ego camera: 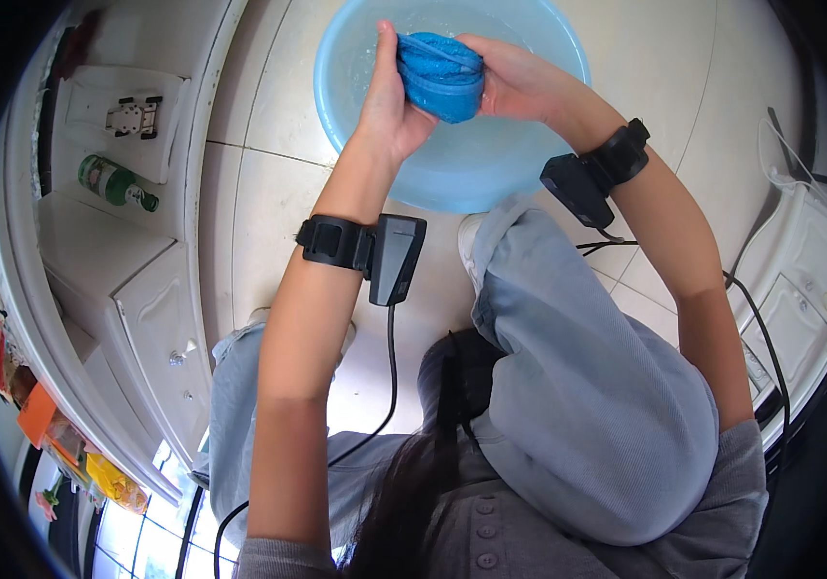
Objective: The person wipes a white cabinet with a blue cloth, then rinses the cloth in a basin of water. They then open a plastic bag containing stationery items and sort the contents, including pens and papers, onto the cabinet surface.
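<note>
A wet, bright blue cloth [442,76], folded into a thick bundle, is held between my two hands above a light blue plastic basin [450,199]. My left hand [392,101] cups the bundle's left side and underside, its thumb pointing up. On the right side, my right hand [504,76] grips the cloth, its fingers partly hidden behind it. The basin stands on the tiled floor and holds water with some bubbles.
White cabinets [160,347] line the left side, with a green glass bottle [113,181] and a small wheeled toy chassis [133,117] lying there. Black cables [392,376] run from devices strapped to both forearms. Another white cabinet [804,282] is at the right.
</note>
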Demonstrator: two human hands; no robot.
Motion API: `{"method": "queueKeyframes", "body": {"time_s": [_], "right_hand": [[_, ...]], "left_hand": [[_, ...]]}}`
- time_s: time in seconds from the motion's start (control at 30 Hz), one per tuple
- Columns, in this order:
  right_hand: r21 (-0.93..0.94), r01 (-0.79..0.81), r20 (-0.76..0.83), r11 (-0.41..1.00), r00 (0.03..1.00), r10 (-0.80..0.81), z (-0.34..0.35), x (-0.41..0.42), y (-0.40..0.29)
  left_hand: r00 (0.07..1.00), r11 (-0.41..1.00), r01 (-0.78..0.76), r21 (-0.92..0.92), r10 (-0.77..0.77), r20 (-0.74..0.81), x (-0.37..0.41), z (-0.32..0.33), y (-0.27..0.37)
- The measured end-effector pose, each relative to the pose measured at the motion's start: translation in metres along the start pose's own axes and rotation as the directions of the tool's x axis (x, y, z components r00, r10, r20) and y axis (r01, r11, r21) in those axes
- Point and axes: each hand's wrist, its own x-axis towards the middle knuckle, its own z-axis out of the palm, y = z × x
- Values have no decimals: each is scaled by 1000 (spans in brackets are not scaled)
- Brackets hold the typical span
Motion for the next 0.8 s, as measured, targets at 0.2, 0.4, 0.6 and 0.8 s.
{"method": "queueKeyframes", "body": {"time_s": [0.2,0.4,0.6,0.8], "right_hand": [[-6,-84,39,996,996,84,0,0,-4],[206,-150,30,967,989,147,-33,5,-1],[384,112,102,916,981,-162,4,14,9],[-189,577,-163,795,780,-604,17,21,16]], "left_hand": [[999,1000,17,21,-17,-38,15,-5,4],[965,970,-226,83,235,-116,24,1,4],[860,877,-438,194,472,-192,17,29,-13],[930,947,-289,-137,244,-275,20,19,-12]]}}
